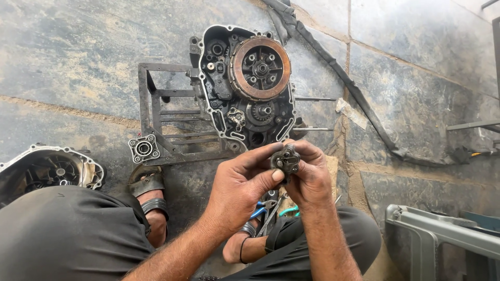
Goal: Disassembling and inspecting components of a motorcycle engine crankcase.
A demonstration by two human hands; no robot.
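Both hands' grip on one small metal part [285,158], left hand [239,190], right hand [310,179], one engine [245,86]

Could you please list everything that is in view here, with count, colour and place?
small metal part: one, dark grey, held between both hands
engine case: one, black with a rusty-brown round clutch, on the frame, centre top
metal frame: one, dark, on the floor
engine cover: one, silver, far left
square bearing piece: one, silver, frame corner
pliers: blue handles, below the hands
rubber strip: one, black, across the floor at right
left hand: grips the part
right hand: grips the part
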